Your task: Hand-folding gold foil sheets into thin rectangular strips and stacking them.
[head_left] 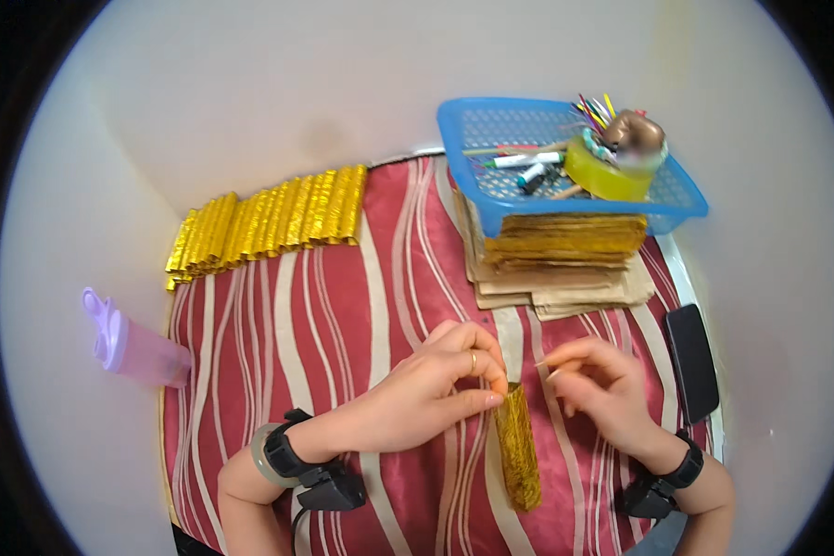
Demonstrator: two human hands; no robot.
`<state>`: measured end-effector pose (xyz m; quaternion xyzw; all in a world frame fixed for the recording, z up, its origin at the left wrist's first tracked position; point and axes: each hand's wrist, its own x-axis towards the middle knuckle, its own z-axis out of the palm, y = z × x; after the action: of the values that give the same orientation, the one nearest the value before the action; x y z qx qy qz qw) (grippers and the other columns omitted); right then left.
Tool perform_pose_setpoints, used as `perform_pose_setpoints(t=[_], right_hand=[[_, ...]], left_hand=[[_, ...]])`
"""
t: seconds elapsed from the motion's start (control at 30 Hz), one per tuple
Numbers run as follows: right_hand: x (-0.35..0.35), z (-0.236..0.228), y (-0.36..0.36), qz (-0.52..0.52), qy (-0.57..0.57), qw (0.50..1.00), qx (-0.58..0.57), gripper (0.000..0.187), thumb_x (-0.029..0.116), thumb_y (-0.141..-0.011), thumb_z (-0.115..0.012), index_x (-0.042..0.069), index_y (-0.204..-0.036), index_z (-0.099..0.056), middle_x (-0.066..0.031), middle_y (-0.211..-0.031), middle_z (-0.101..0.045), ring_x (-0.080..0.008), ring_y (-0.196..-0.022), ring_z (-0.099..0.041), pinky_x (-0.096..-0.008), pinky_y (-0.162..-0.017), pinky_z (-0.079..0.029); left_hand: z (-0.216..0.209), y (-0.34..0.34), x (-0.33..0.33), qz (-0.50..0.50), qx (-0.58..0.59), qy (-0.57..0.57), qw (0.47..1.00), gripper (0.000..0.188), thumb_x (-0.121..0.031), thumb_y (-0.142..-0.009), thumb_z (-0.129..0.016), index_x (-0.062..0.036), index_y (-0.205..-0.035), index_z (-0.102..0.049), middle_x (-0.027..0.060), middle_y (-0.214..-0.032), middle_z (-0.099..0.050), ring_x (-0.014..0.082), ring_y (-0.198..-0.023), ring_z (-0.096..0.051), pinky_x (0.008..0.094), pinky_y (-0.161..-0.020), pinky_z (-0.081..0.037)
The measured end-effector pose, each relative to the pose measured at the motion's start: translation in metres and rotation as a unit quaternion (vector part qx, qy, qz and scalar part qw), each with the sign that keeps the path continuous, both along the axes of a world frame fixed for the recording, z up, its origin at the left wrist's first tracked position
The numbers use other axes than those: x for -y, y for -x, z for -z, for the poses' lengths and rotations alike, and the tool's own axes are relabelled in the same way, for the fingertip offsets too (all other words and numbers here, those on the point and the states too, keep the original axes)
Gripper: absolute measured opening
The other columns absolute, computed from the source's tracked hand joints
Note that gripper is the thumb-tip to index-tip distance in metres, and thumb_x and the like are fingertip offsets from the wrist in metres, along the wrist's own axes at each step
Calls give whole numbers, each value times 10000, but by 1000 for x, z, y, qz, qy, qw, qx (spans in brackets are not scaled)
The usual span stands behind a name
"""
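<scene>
A gold foil paper tube (519, 449) lies on the striped red cloth in front of me, its long side running toward me. My left hand (445, 380) pinches the tube's far end between thumb and fingertips. Just right of that end, my right hand (602, 385) hovers with loosely bent fingers, thumb and index slightly apart. It does not touch the tube, and I see nothing held in it. Beyond both hands stands a stack of gold-faced paper sheets (565, 246) on paler paper (593, 295).
Rows of finished-looking gold tubes (278, 221) line the far left. A blue basket (491, 199) holds markers, sticks and a yellow tape roll (607, 176). On the left lies a purple bottle (144, 350); a black phone (691, 361) rests at the right edge. Pale walls surround the cloth (343, 306).
</scene>
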<state>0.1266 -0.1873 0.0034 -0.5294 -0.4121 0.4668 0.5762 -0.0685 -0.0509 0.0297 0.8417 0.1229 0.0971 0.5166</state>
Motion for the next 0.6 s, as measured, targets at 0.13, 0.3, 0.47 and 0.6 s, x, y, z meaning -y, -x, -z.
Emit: perform_pose_setpoints(t=[0.13, 0.3, 0.47, 0.6], right_hand=[[3, -2, 1, -77, -26, 988, 128, 155, 72, -835, -754, 30, -967, -685, 34, -736, -594, -6, -574, -445, -185, -502, -343], [3, 8, -6, -118, -98, 977, 144, 98, 82, -838, -750, 34, -874, -673, 3, -740, -593, -32, -570, -462, -216, -500, -342], [3, 8, -10, -143, -112, 976, 117, 83, 53, -836, -736, 25, -881, -672, -30, -815, -620, -82, -660, -538, -237, -565, -395], [2, 4, -10, -166, -128, 973, 98, 87, 48, -834, -731, 17, -893, -675, -53, -871, -634, -135, -777, -585, -252, -664, -437]], left_hand=[[-3, -3, 10, 9, -24, 16, 1000, 64, -74, -868, -677, -65, -925, -647, 19, -1052, -525, 180, -1058, -458, 308, -921, -380], [6, -4, 10, 21, 15, 31, 999, 78, -61, -858, -694, -67, -930, -664, 13, -1035, -540, 163, -1027, -488, 282, -858, -415], [9, -2, 9, 15, 37, 99, 994, 68, -71, -887, -669, -26, -932, -646, 44, -1019, -553, 164, -963, -539, 291, -837, -440], [11, -2, 11, 5, 35, 196, 980, 75, -70, -898, -660, -12, -940, -638, 40, -1023, -544, 129, -951, -536, 267, -812, -447]])
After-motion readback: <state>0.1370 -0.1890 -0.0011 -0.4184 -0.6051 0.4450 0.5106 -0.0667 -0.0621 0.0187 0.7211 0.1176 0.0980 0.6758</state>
